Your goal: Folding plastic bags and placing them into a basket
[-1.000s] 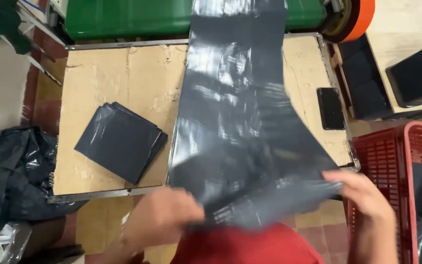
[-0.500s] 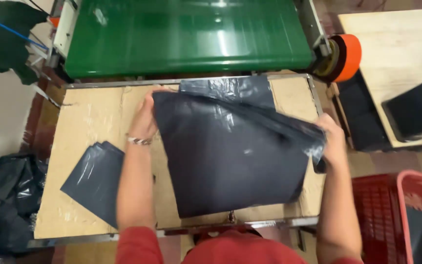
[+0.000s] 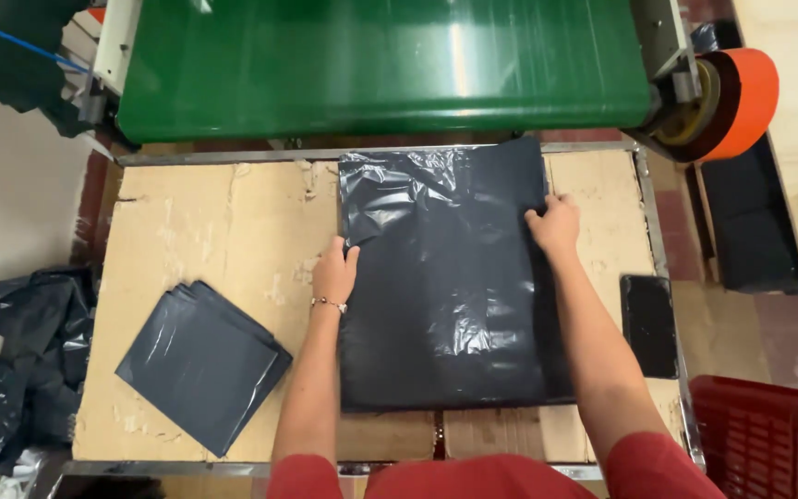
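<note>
Btwn hands, black plastic bag flat

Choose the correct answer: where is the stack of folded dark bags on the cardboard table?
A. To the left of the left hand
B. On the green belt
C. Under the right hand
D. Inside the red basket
A: the stack lies left of the left hand, which rests on the big bag.

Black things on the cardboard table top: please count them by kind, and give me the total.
Large black plastic bag, spread flat, with the left hand on its left edge and the right hand on its right edge: 1
Stack of folded black bags, how many inside cannot be told: 1
Flat black phone-like slab: 1
Total: 3
</note>
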